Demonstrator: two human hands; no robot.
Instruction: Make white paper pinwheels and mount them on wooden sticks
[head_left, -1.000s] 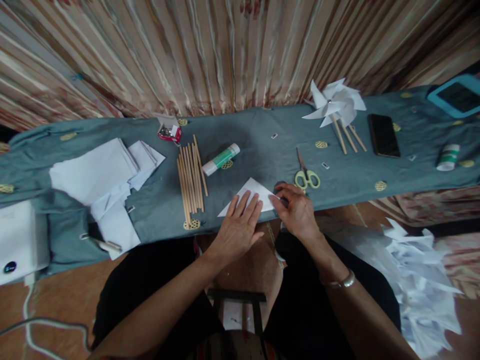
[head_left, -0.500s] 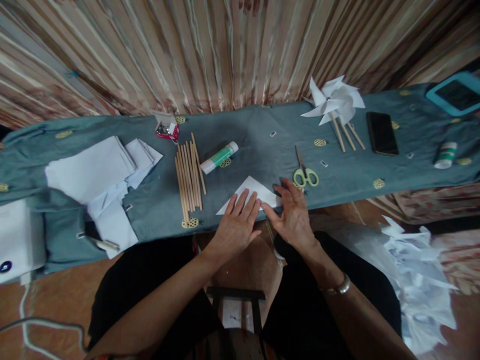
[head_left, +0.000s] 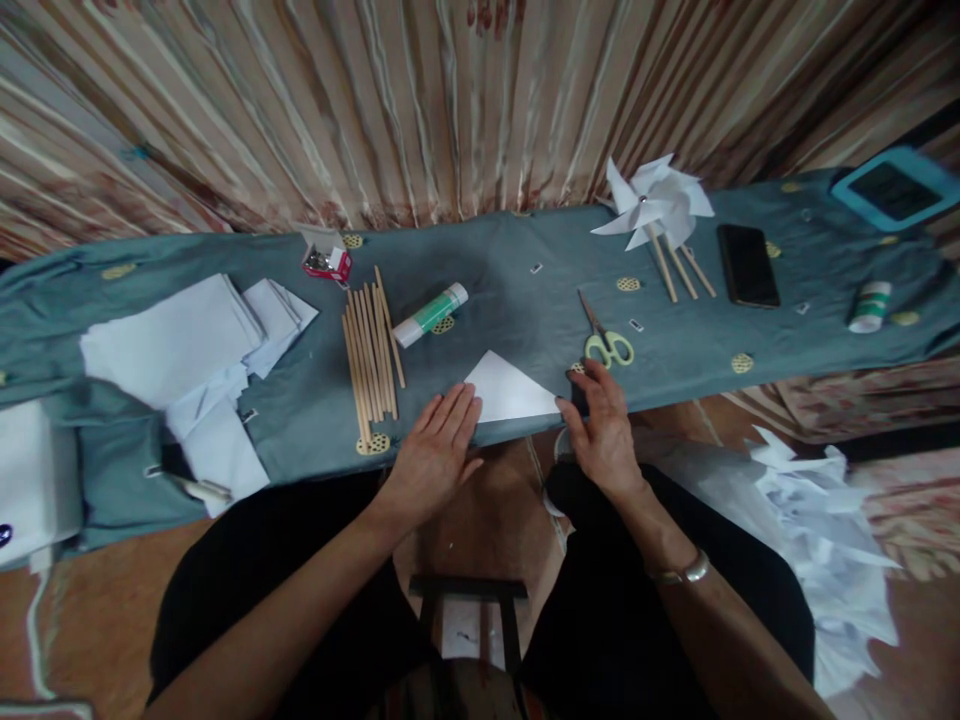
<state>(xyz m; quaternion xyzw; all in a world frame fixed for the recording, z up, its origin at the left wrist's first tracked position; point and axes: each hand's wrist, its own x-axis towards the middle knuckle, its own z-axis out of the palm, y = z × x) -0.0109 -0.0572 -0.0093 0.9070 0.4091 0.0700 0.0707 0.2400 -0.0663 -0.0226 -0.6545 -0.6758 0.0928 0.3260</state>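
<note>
A sheet of white paper folded into a triangle (head_left: 511, 388) lies at the table's front edge. My left hand (head_left: 435, 450) rests flat over its left corner, fingers stretched out. At the right corner, my right hand (head_left: 602, 425) touches the paper with its thumb tip, its fingers spread apart. Green-handled scissors (head_left: 606, 338) lie just beyond my right hand. A glue stick (head_left: 431, 315) lies behind the paper, and several wooden sticks (head_left: 372, 355) are bunched to the left of it.
Paper sheets (head_left: 172, 340) are stacked at the left, near an open box of pins (head_left: 327, 262). Paper pinwheels (head_left: 652, 205), a black phone (head_left: 748, 265), a second glue stick (head_left: 871, 307) and a blue-framed tablet (head_left: 896, 190) are at the right. More pinwheels (head_left: 817, 530) fill a bag beside my leg.
My left hand has slid left along the folded edge to the left corner, uncovering the triangle's middle. My right hand has moved slightly right, to the right corner.
</note>
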